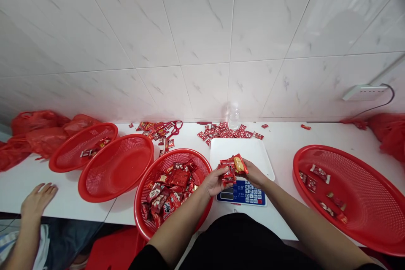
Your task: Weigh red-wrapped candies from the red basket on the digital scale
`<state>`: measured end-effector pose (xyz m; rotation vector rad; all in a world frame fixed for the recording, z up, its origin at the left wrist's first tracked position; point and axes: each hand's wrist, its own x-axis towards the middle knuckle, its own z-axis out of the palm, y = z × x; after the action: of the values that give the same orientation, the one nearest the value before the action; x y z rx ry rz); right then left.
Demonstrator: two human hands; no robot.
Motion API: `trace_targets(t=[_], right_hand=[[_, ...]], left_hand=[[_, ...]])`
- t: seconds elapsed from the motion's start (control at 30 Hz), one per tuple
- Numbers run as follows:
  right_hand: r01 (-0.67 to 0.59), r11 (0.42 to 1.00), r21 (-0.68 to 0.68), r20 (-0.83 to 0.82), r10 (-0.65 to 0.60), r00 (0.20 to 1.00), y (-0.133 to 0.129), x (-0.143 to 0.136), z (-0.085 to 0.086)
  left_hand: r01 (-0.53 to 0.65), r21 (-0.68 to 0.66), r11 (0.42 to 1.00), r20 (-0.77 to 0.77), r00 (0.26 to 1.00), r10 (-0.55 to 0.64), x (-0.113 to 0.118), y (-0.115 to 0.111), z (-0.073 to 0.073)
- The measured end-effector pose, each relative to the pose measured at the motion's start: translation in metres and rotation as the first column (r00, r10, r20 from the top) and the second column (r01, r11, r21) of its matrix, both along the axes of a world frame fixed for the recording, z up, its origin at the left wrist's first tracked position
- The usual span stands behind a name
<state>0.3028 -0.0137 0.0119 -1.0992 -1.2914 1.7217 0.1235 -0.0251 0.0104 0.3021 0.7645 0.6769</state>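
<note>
Over the front of a white digital scale (240, 149), my left hand (215, 182) is closed on red candy packets (228, 173). Close beside it, my right hand (251, 172) grips a red-and-gold candy packet (239, 163), which touches the others. The scale's blue keypad (243, 193) shows below my hands. Just left stands a red plastic basket (141, 209) heaped with red snack packets (167, 192). My fingers partly cover the packets, so how many there are I cannot tell.
Small red packets (223, 130) and a clear bottle (234, 114) lie behind the scale. A large red basket (367, 185) with several packets sits right; two more baskets (118, 173) stand left. Another person's hand (39, 198) rests on the table's left. A power strip (363, 92) is on the wall.
</note>
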Motion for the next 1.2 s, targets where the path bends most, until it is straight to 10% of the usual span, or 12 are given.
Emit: trace_targets(t=[0.23, 0.4, 0.57, 0.73, 0.9, 1.03, 1.13, 1.2], right_hand=[[-0.044, 0.989, -0.144, -0.107, 0.029, 0.994, -0.012, -0.008, 0.026], [-0.014, 0.963, -0.270, -0.044, 0.002, 0.999, -0.032, 0.001, 0.016], [0.064, 0.911, -0.408, 0.021, -0.060, 0.998, -0.061, 0.027, -0.005], [0.120, 0.884, -0.451, 0.065, -0.102, 0.993, -0.077, 0.043, -0.019], [0.128, 0.893, -0.432, 0.072, -0.108, 0.992, -0.082, 0.043, -0.020], [0.117, 0.901, -0.417, 0.090, -0.087, 0.992, -0.084, 0.039, -0.020], [0.116, 0.901, -0.417, 0.102, -0.081, 0.991, -0.085, 0.035, -0.020], [0.115, 0.902, -0.417, 0.107, -0.076, 0.991, -0.085, 0.034, -0.019]], left_hand=[[0.056, -0.021, 0.998, 0.097, 0.994, -0.054, -0.014, -0.014, 0.005], [-0.271, 0.008, 0.962, 0.108, 0.957, 0.269, -0.069, -0.017, 0.017], [-0.778, 0.039, 0.626, 0.055, 0.628, 0.777, -0.169, 0.002, 0.035], [-0.948, 0.168, 0.269, 0.045, 0.280, 0.959, -0.254, 0.019, 0.041], [-0.958, 0.237, 0.162, -0.104, 0.141, 0.985, -0.284, 0.026, 0.039], [-0.850, 0.435, 0.298, -0.257, 0.200, 0.945, -0.255, 0.024, 0.024], [-0.500, 0.589, 0.634, -0.520, 0.366, 0.772, -0.218, 0.016, 0.000], [-0.112, 0.533, 0.839, -0.780, 0.320, 0.538, -0.198, 0.009, -0.020]])
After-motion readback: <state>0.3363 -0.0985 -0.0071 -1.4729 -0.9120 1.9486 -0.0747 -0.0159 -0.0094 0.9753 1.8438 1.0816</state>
